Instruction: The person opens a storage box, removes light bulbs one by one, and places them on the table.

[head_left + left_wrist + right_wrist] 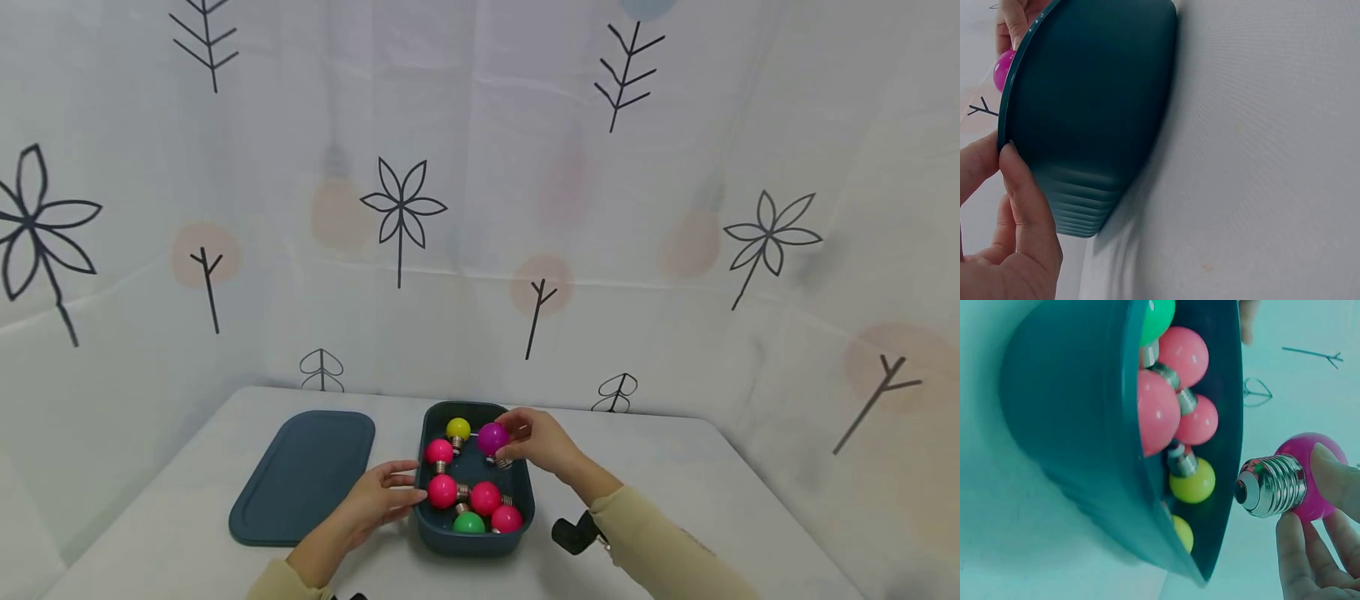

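Observation:
A dark teal plastic container point(472, 543) holds several round light bulbs: pink bulbs point(486, 498), a green bulb point(468, 523) and yellow bulbs point(1192, 481), with silver screw bases. My right hand point(543, 442) pinches a magenta light bulb point(1302, 450) between thumb and fingers over the container's far right side. In the right wrist view, that bulb's screw base points toward the rim. At the container's left side, my left hand point(386, 497) holds the rim with thumb and fingertips, as the left wrist view point(1022, 206) shows.
A flat dark teal lid point(303, 475) lies on the white table point(622, 467) left of the container. Behind the table hangs a white curtain point(480, 208) with plant drawings. A black device point(574, 534) shows by the right sleeve point(660, 542).

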A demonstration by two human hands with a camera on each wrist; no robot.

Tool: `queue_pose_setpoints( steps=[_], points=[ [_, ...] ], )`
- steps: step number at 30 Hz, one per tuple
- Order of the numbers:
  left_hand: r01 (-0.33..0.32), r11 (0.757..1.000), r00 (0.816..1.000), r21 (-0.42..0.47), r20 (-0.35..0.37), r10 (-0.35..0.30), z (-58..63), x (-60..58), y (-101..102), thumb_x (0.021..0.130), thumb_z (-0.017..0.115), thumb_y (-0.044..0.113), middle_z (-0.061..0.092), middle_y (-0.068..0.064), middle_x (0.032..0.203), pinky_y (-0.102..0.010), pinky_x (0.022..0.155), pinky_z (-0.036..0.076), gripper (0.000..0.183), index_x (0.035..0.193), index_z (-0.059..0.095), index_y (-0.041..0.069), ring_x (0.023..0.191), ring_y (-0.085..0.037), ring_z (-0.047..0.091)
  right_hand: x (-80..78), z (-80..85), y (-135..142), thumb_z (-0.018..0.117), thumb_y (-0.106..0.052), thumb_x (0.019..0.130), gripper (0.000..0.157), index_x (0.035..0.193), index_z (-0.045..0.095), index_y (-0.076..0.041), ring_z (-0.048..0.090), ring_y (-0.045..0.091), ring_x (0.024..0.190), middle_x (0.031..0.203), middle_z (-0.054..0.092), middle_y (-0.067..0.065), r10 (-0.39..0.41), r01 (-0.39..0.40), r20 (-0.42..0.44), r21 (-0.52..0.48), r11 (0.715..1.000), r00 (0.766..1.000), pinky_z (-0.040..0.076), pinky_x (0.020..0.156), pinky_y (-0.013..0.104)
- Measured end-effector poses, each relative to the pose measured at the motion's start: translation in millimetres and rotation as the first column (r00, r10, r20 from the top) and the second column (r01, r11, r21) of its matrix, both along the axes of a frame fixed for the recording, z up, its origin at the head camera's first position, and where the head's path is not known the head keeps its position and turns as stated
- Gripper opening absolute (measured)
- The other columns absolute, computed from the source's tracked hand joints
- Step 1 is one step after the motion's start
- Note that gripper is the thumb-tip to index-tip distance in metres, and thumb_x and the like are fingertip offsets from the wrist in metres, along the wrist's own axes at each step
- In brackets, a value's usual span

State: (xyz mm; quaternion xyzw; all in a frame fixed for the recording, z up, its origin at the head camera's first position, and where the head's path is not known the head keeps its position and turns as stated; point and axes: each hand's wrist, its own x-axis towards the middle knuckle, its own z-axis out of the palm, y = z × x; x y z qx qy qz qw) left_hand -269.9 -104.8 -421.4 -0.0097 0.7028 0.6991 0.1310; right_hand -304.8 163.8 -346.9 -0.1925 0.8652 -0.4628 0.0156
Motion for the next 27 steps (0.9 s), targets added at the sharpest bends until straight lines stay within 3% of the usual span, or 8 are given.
queue_pose_setpoints(
  steps=[27],
  points=[
    [-0.02,1.0,1.0,-0.007,0.008,0.02,-0.5,-0.3,-0.2,0.077,0.077,0.012,0.054,-0.018,0.113,-0.037,0.078,0.052,0.064,0.131,0.044,-0.003,0.088,-0.021,0.057,-1.9,-4.8,38.3,0.079,-0.007,0.073,0.042,0.111,0.061,0.0,0.06,0.021,0.086,0.098,0.062,0.008,-0.208,0.208,0.021,-0.002,0.978,0.978,0.053,0.074,0.037]
  ],
)
